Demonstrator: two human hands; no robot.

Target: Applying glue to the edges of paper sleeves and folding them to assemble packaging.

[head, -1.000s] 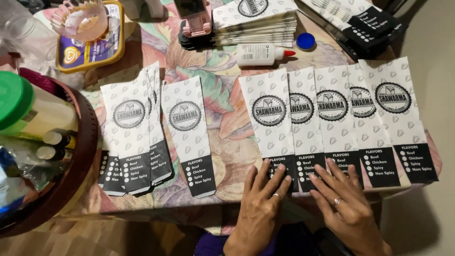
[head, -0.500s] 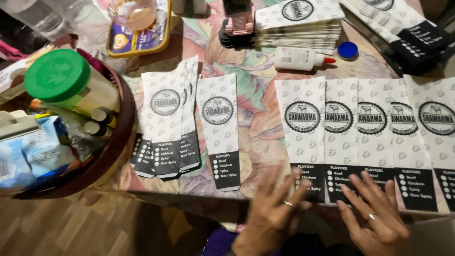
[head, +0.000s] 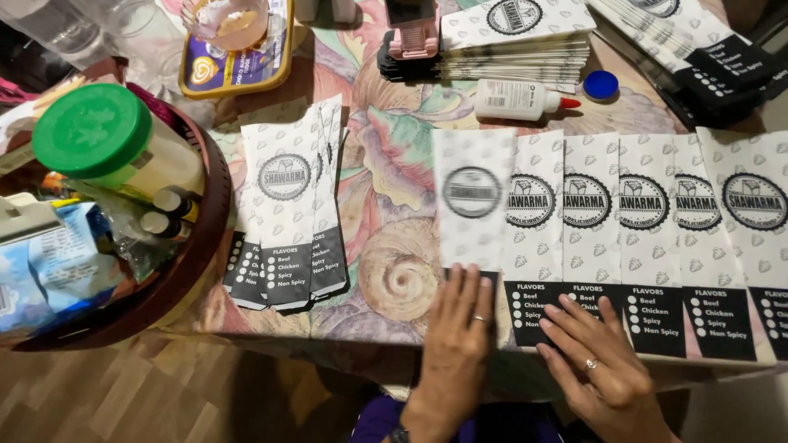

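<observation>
Head view: a row of flat paper sleeves [head: 616,221] — white, patterned, each with a round black emblem and a black band at the near end — is laid overlapping like shingles along the table edge, probably so each one's side strip stays exposed. The leftmost sleeve [head: 472,201] is blurred, lying over its neighbour's edge. The left hand [head: 453,344] is laid flat on its near end, fingers together and extended toward twelve o'clock, pinching nothing. The right hand [head: 597,361] is spread palm-down on the black bands at four o'clock from that sleeve, seemingly pinning the row. At twelve o'clock a white glue bottle [head: 517,100] lies on its side, its blue cap [head: 601,84] off beside it. At nine o'clock a small fanned pile of sleeves [head: 287,213] is set apart on the flowered tablecloth [head: 394,164] — smooth and glossy.
</observation>
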